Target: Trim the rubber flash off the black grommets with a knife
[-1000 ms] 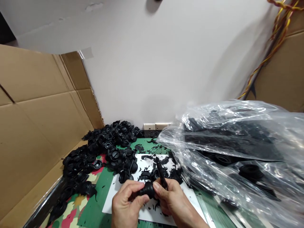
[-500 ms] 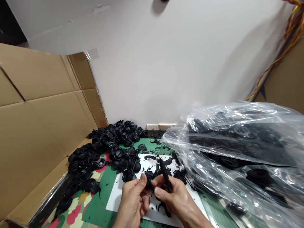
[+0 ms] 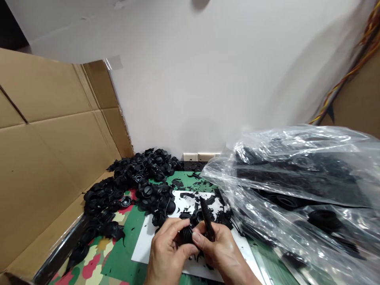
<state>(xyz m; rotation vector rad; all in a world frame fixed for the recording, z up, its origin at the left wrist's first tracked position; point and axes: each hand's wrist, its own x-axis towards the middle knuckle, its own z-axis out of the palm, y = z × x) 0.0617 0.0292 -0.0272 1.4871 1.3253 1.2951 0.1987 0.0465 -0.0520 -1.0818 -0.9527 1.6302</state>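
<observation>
My left hand (image 3: 166,253) pinches a small black ribbed rubber part (image 3: 186,234) between thumb and fingers, low in the middle of the view. My right hand (image 3: 221,253) presses against the same part with its thumb and also grips a slim black tool (image 3: 206,217) that points up and away. Both hands hover over a white sheet (image 3: 142,247) strewn with black rubber trimmings (image 3: 208,202).
A big heap of black ribbed parts (image 3: 130,186) spreads to the left on the green mat (image 3: 118,261). A brown cardboard wall (image 3: 50,138) stands at the left. A clear plastic bag (image 3: 297,190) holding more black parts fills the right. Twisted red-yellow wires (image 3: 347,75) hang at the upper right.
My left fingers have closed around the ribbed part again after opening half a second ago. The part has turned in my grip. The view has shifted slightly.
</observation>
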